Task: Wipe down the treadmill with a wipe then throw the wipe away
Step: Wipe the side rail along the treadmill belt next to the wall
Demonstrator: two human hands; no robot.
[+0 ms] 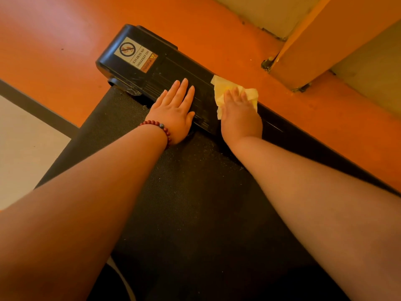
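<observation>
A black treadmill lies on the floor, its glossy motor cover (pixel 141 68) carrying a white "no stepping" sticker (pixel 135 54), and its dusty textured belt (pixel 184 192) running toward me. My left hand (pixel 173 109), with a red bead bracelet on the wrist, rests flat on the cover with straight fingers. My right hand (pixel 238 111) presses a pale yellow wipe (pixel 223 88) flat against the cover's right part; the wipe sticks out past the fingertips.
Orange floor (pixel 65 40) surrounds the treadmill. An orange pillar or door frame (pixel 314 46) stands at the upper right beside a beige wall. A pale floor panel with a dark strip (pixel 26 148) lies at the left.
</observation>
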